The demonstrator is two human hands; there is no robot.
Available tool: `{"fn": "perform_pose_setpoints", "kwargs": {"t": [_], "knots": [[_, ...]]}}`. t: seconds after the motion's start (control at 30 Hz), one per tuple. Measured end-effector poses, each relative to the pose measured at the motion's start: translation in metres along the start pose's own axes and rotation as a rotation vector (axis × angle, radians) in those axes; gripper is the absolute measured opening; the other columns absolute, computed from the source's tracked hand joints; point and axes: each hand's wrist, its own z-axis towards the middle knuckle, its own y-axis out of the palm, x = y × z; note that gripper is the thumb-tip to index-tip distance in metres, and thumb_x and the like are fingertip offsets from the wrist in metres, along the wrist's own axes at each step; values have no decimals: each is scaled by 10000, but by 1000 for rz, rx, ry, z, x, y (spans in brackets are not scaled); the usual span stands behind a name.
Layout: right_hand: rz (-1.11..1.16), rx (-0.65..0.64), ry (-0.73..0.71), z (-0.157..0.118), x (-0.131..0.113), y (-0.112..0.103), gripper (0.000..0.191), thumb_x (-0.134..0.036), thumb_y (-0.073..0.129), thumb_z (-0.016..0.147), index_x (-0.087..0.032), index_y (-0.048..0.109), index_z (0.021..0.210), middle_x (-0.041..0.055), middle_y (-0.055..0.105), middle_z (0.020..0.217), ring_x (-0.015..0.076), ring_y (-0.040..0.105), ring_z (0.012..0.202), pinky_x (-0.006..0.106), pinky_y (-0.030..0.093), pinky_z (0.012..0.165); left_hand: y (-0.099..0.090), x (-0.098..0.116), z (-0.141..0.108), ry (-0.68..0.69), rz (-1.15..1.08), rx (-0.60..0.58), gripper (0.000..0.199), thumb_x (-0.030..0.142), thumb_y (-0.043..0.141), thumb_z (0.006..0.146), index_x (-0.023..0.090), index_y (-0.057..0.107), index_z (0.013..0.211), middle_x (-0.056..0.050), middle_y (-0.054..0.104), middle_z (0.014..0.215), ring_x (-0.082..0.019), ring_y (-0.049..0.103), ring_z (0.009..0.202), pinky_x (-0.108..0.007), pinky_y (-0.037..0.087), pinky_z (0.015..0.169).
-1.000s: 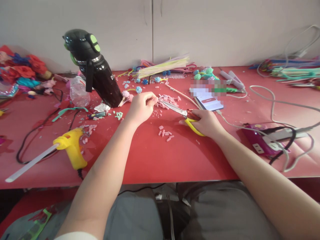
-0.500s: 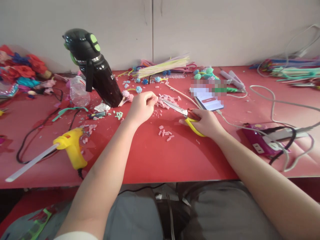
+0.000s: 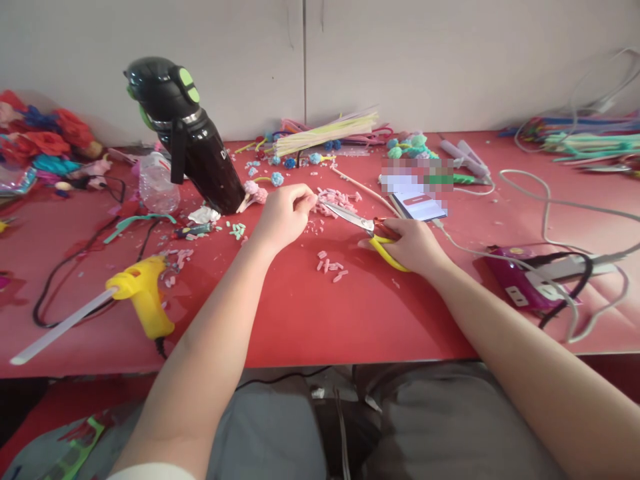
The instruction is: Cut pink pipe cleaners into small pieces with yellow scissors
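My left hand (image 3: 287,212) is pinched closed at the left edge of a pile of short pink pieces (image 3: 341,201); whatever lies between its fingertips is too small to name. Yellow-handled scissors (image 3: 384,252) are in my right hand (image 3: 413,245), their blades pointing left toward my left fingertips. A smaller group of pink pieces (image 3: 331,266) lies on the red table (image 3: 310,320) in front of the pile. Just behind my left wrist sits a fluffy pink piece (image 3: 255,192).
Left of my arm are a yellow glue gun (image 3: 145,293) and a tall black bottle (image 3: 205,153). Pipe cleaners (image 3: 325,135) lie along the wall. A phone (image 3: 417,198) and a purple power strip (image 3: 520,280) with cables are at the right.
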Motion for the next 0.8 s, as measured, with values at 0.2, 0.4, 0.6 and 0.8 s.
{"fn": "perform_pose_setpoints", "kwargs": {"t": [0.2,0.4,0.6,0.8], "knots": [[-3,13,43,-2,-4,-1,737,-892,733,658,-253,365,666,-21,373,663,157,332,691,347,292,626,-1,1,1,-21,-11,-13,345,145,590,1034,219,506,708,3,577,678,-180,520,689,-336,393,710],[3,-4,38,-4,-4,-2,717,-877,733,660,-253,380,671,-20,389,669,158,344,696,343,300,631,-1,-4,2,19,-2,1,346,167,596,1038,219,506,708,2,571,680,-182,528,699,-332,393,705],[5,-5,21,-3,-2,-2,731,-861,772,672,-251,369,672,-20,393,655,154,335,689,331,292,618,1,-6,2,30,-5,10,319,178,607,1026,218,520,722,6,560,673,-177,518,688,-325,389,693],[7,-13,14,-2,-2,-2,729,-847,775,671,-249,358,665,-23,372,658,154,326,696,335,285,624,2,-4,1,31,-5,9,329,192,595,1025,221,501,710,5,553,664,-175,509,679,-325,388,680]]}}
